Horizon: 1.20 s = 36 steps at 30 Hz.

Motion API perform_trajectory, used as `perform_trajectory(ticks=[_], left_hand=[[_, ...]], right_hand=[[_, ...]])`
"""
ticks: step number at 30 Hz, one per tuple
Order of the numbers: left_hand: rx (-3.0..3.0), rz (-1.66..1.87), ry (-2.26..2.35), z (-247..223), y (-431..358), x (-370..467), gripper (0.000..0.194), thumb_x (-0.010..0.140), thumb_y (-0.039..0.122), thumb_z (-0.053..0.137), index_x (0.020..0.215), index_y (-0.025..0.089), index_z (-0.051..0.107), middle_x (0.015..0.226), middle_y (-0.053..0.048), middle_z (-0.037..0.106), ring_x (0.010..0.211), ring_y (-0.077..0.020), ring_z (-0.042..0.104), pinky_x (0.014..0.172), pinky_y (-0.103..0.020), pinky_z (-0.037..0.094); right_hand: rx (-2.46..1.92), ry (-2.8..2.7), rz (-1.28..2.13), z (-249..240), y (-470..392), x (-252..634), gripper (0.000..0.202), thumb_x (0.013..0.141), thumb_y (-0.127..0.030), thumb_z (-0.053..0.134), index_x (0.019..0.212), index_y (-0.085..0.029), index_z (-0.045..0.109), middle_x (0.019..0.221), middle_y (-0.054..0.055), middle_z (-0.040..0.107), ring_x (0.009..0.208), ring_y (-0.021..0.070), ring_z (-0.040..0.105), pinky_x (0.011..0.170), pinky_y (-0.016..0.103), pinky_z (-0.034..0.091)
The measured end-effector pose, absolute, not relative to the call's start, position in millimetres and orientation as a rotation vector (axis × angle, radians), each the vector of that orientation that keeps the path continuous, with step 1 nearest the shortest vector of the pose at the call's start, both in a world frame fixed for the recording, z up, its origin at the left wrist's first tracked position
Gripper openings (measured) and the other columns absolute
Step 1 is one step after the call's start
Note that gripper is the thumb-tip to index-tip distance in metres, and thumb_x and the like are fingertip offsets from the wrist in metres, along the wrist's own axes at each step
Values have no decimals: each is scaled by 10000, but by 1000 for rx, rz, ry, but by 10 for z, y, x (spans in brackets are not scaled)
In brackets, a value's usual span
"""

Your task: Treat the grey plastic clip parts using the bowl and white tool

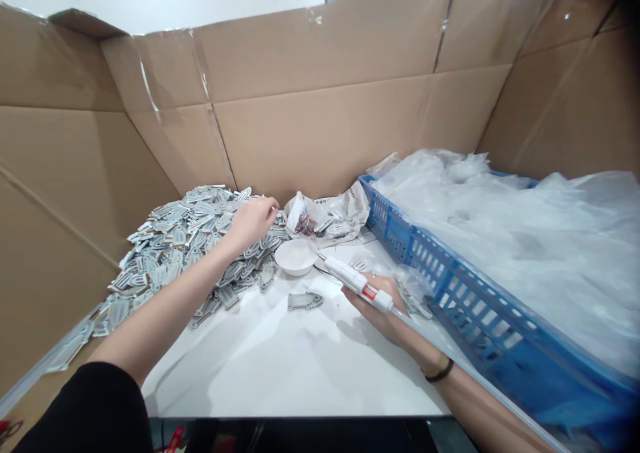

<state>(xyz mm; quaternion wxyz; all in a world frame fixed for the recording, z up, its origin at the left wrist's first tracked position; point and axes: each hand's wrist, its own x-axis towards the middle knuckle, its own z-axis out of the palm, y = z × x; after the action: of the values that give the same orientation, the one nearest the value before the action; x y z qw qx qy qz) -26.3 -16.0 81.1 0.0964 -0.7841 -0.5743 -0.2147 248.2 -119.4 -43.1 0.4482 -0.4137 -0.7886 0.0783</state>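
Observation:
My right hand [383, 300] is wrapped round a white pen-shaped tool [355, 281] with a thin metal tip, a red-orange mark and a clear tube running back along my forearm. Its tip points at the rim of a shallow white bowl [295, 258]. Over the right side of a heap of small grey flat parts [175, 240] is my left hand [256, 218], its fingers curled together; what they hold, if anything, I cannot make out. One grey part with a pointed end [305, 300] lies alone on the white table in front of the bowl.
Crumpled printed paper [345, 213] with parts on it lies behind the bowl. A blue plastic crate [420, 246] full of clear plastic bags [510, 240] stands to the right. Tall cardboard walls [320, 126] enclose the white table [280, 366].

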Motion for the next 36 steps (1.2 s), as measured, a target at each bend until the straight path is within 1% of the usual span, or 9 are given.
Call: perform_trajectory(ticks=[5, 10, 14, 18, 22, 26, 29, 33, 36], left_hand=[[-2643, -317, -1561, 316, -837, 39, 273, 968, 288, 445, 909, 198, 695, 935, -83, 728, 867, -224, 661, 740, -286, 438], [-2856, -314, -1535, -213, -1150, 17, 239, 930, 264, 539, 1105, 170, 671, 1129, -149, 689, 1070, -305, 622, 889, -367, 460], [-2944, -426, -1657, -390, -1122, -54, 337, 874, 267, 615, 1193, 160, 629, 1137, -146, 644, 1064, -311, 604, 916, -399, 466], [-3048, -774, -1785, -401, -1105, -74, 114, 877, 276, 584, 896, 175, 635, 975, -89, 630, 915, -246, 634, 821, -349, 496], [-3095, -1575, -2324, -384, -1179, -18, 280, 882, 455, 614, 891, 182, 552, 822, -41, 625, 683, -170, 656, 670, -304, 527], [-2726, -2513, -2675, -373, -1248, 42, 434, 737, 475, 799, 937, 170, 564, 919, -59, 686, 863, -179, 704, 793, -298, 544], [-2628, -2564, -2644, -390, -1264, 53, 459, 711, 477, 822, 945, 139, 618, 980, -109, 734, 751, -132, 649, 657, -238, 495], [-2588, -2483, -2602, -429, -1266, 49, 490, 724, 508, 798, 985, 121, 649, 1018, -131, 753, 505, -49, 447, 487, -215, 335], [-2618, -2468, -2640, -437, -1283, 55, 523, 670, 524, 830, 963, 125, 665, 1004, -110, 738, 535, -62, 512, 504, -219, 372]], right_hand=[[-1088, -1833, 184, -464, -1158, 2493, 364, 905, -357, 543, 599, -230, 394, 494, -26, 468, 432, 118, 427, 464, 268, 305], [-1114, -1812, 152, -487, -1130, 2497, 380, 890, -378, 551, 577, -230, 396, 482, -23, 451, 430, 118, 421, 453, 268, 285], [-1082, -1858, 152, -494, -1125, 2491, 371, 887, -364, 552, 578, -230, 397, 481, -27, 448, 412, 114, 415, 447, 270, 292], [-1081, -1837, 187, -500, -1138, 2485, 386, 893, -369, 561, 577, -230, 387, 487, -29, 447, 415, 111, 396, 449, 271, 298], [-1097, -1873, 205, -546, -1127, 2489, 395, 901, -369, 566, 579, -224, 390, 499, -30, 458, 425, 104, 386, 454, 270, 300], [-1062, -1973, 202, -583, -1121, 2480, 362, 904, -331, 562, 596, -219, 409, 525, -30, 486, 452, 108, 422, 486, 265, 329], [-993, -2066, 249, -565, -1157, 2453, 317, 916, -302, 542, 626, -219, 445, 554, -25, 503, 479, 119, 463, 502, 266, 347], [-857, -2157, 289, -549, -1200, 2410, 295, 928, -273, 511, 641, -216, 468, 579, -18, 519, 491, 114, 459, 506, 258, 347], [-782, -2207, 284, -572, -1193, 2398, 274, 925, -267, 507, 657, -212, 487, 602, -14, 535, 505, 111, 459, 517, 251, 350]])
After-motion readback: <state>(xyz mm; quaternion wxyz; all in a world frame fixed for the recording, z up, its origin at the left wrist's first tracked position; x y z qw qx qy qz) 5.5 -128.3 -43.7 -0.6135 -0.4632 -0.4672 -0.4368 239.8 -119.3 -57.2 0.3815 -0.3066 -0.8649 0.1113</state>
